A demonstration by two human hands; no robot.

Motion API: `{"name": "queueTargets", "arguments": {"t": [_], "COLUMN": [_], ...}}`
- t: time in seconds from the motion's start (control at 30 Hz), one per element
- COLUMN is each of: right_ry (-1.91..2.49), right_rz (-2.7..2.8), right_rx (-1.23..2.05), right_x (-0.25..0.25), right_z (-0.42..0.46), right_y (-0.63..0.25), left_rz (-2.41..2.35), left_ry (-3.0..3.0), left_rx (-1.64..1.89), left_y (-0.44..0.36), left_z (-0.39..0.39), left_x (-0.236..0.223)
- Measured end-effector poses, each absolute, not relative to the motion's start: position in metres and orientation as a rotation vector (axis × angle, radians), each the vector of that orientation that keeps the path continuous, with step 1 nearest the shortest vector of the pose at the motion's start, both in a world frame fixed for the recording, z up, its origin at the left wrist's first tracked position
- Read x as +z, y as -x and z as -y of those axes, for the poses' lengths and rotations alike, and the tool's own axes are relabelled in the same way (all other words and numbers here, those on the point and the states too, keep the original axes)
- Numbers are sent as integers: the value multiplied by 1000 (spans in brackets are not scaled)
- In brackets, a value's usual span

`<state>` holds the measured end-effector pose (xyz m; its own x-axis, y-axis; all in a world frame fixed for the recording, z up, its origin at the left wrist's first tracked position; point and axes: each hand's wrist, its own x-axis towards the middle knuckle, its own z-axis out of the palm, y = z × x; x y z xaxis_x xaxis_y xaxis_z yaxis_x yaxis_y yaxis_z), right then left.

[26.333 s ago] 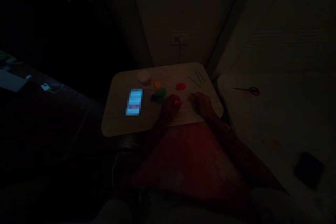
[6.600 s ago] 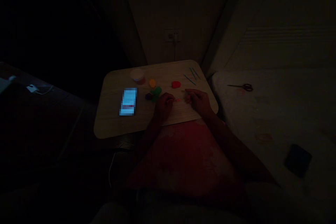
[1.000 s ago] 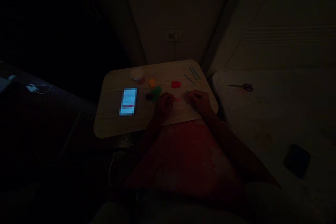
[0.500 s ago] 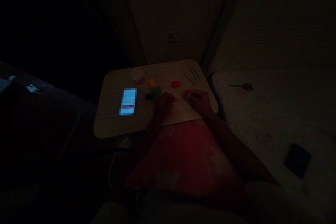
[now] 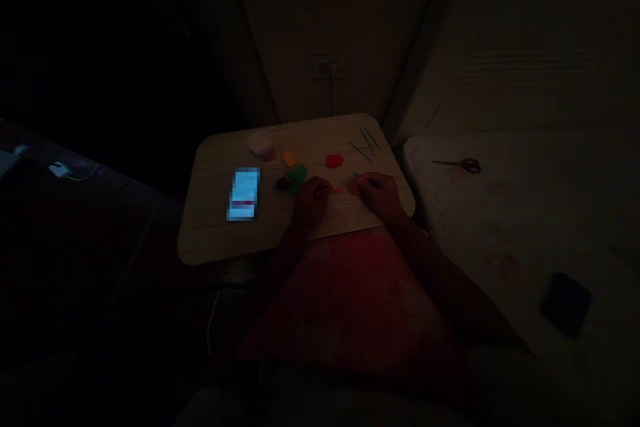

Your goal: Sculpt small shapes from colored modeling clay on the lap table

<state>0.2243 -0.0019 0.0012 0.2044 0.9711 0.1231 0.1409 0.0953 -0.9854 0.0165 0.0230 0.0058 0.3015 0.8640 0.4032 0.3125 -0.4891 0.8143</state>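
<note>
The scene is very dark. My left hand (image 5: pixel 311 203) is closed, its fingertips pinching a small pink clay-like piece (image 5: pixel 339 191) whose end sticks out towards the right. Facing it, a short gap away, my right hand (image 5: pixel 381 195) is also closed in a pinch. A small teal tip (image 5: pixel 357 175) shows at its fingers; the rest of that thing is hidden. A red lump (image 5: pixel 335 161) lies just beyond the hands. Beside my left hand are a green lump (image 5: pixel 297 175) and a dark purple one (image 5: pixel 283 183), with a yellow lump (image 5: pixel 289 159) behind them.
On the light wooden table (image 5: pixel 210 233) a lit phone (image 5: pixel 244 193) lies left and a lidded tub (image 5: pixel 261 145) stands behind it. Several thin teal sticks (image 5: pixel 361 151) lie at the back right. Scissors (image 5: pixel 457 164) rest on the pale surface to the right, beyond the table.
Compared with the oldest frame, the pink in my left hand looks thinner. Over the last second, my right fingers shift slightly and the teal tip shows again; my left hand stays in place.
</note>
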Motion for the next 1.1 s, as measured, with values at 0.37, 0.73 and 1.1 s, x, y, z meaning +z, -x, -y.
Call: {"name": "queueTargets", "arguments": {"t": [0.37, 0.73, 1.1], "right_ry": [1234, 1255, 1259], "right_rz": [1207, 1150, 1200], "right_rx": [914, 943, 893], "right_x": [-10, -4, -2], "right_z": [-1, 0, 1], "right_y": [-228, -222, -226], "left_rz": [-1027, -1030, -1044], "left_ry": [-1972, -1960, -1960], "left_rx": [1171, 1182, 1149], "left_y": [-16, -16, -16], "left_z": [-23, -24, -23], "left_x": [5, 3, 6]}}
